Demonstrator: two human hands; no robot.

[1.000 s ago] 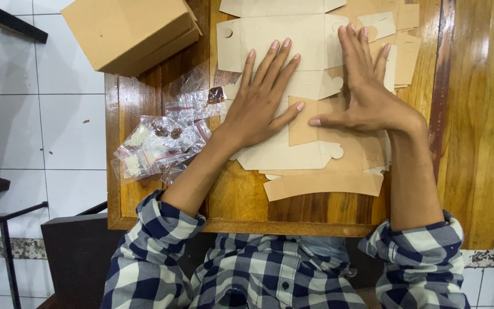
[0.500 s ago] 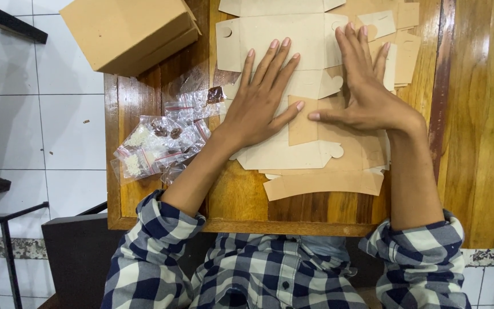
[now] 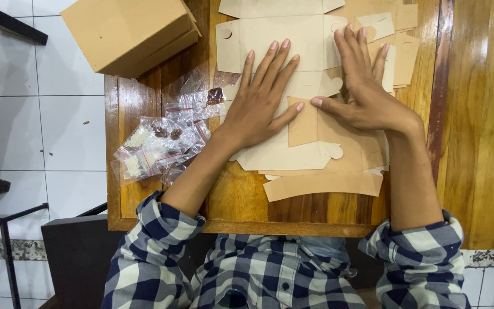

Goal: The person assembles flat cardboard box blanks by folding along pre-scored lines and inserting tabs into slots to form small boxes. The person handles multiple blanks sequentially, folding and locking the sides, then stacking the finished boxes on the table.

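Note:
My left hand lies flat, fingers spread, on a stack of flat tan cardboard box blanks on the wooden table. My right hand presses flat beside it on the same stack, thumb pointing left toward my left thumb. Between the thumbs a darker flap of the top blank lies folded over. Neither hand grips anything. More blanks lie under and beyond the fingertips.
A closed brown cardboard box sits at the table's far left corner, overhanging the edge. A pile of small clear plastic bags with white and brown contents lies left of my left arm. White tiled floor lies to the left.

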